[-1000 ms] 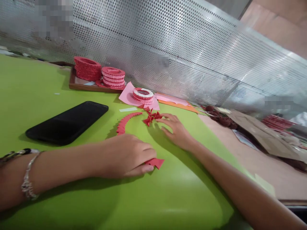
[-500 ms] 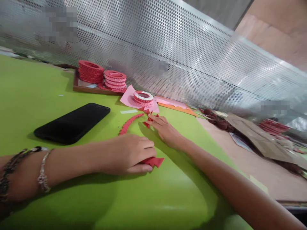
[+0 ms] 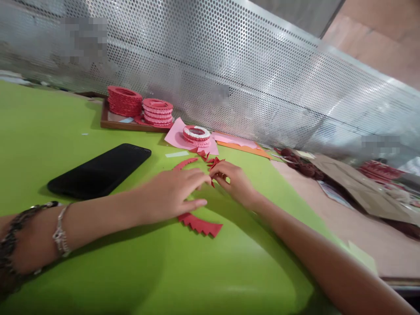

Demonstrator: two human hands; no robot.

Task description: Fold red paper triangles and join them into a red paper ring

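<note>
A curved red paper strip with a zigzag edge (image 3: 201, 225) lies on the green tabletop, its middle hidden beneath my left hand (image 3: 177, 190). That hand hovers over or rests on the strip; its thumb is apart from the fingers, and its fingertips reach close to my right fingers. My right hand (image 3: 236, 181) pinches a small red paper piece (image 3: 213, 183), mostly hidden by the fingertips. Just beyond it lie several small red paper triangles (image 3: 215, 162). Past the far end of the strip is a ring stack with a white top (image 3: 197, 132) on pink paper (image 3: 174, 133).
A black phone (image 3: 100, 170) lies left of my hands. At the back, a wooden tray (image 3: 138, 126) carries stacked red rings (image 3: 124, 100) and pink-red rings (image 3: 157, 112). A perforated metal panel (image 3: 197, 57) stands behind. Brown cardboard (image 3: 357, 188) lies to the right.
My left hand has let go of the near end of the red strip and moved up towards my right hand. My right fingers have drawn nearer and closed into a pinch.
</note>
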